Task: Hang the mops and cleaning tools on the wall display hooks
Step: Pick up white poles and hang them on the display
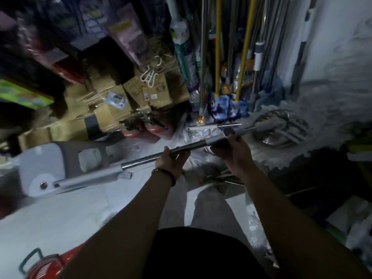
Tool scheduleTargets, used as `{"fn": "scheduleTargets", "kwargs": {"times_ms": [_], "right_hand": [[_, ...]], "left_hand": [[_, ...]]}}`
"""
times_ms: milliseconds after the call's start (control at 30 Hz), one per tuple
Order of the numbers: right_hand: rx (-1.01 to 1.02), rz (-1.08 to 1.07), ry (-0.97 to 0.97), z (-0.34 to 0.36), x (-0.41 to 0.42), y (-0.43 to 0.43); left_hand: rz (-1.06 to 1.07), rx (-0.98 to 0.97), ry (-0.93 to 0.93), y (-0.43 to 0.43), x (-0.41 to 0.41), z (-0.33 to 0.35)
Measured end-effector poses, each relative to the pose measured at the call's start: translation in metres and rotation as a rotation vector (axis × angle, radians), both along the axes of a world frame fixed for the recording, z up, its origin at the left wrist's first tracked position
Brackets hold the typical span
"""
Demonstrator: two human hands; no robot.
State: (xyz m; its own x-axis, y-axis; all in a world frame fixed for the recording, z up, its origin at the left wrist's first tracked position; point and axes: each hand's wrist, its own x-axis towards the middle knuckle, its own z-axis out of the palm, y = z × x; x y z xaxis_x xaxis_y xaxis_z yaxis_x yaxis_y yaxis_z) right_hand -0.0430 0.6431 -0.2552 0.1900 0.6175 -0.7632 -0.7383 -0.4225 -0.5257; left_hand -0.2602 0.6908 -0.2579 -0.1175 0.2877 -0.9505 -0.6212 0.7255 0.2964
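Reaching from the bottom edge, my left hand (173, 160) and right hand (231, 147) both curl round the mop pole (141, 162), slanted across frame centre. I judge it could slip, or its long end could snag the hanging handles (217, 47) upper right on lifting. It looks chromed, slick, two-sectioned.

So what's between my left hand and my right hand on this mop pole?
In the head view, only a short bare stretch of the chrome mop pole runs between the left hand and the right hand, both gripping it.
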Motion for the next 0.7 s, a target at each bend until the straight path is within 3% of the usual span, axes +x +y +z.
{"fn": "scheduleTargets", "kwargs": {"times_ms": [100,233,367,433,533,600,700], "right_hand": [[-0.061,0.026,-0.061,0.027,-0.011,0.006],[-0.275,0.207,-0.230,0.053,-0.015,0.013],[-0.315,0.755,-0.736,0.096,0.001,0.026],[-0.290,0.902,-0.912,0.125,0.013,0.034],[-0.133,0.778,-0.976,0.157,0.016,0.049],[0.023,0.663,-1.171,0.178,0.014,0.061],[0.202,0.532,-1.272,0.227,0.008,0.076]], "left_hand": [[-0.028,0.079,0.112,0.010,-0.001,0.035],[-0.017,0.250,0.107,0.026,0.005,0.077],[-0.109,0.420,0.160,0.041,0.018,0.122],[-0.160,0.483,0.190,0.049,0.025,0.146],[-0.227,0.599,0.249,0.063,0.045,0.178],[-0.304,0.689,0.291,0.069,0.062,0.195],[-0.413,0.806,0.299,0.072,0.085,0.218]]}}
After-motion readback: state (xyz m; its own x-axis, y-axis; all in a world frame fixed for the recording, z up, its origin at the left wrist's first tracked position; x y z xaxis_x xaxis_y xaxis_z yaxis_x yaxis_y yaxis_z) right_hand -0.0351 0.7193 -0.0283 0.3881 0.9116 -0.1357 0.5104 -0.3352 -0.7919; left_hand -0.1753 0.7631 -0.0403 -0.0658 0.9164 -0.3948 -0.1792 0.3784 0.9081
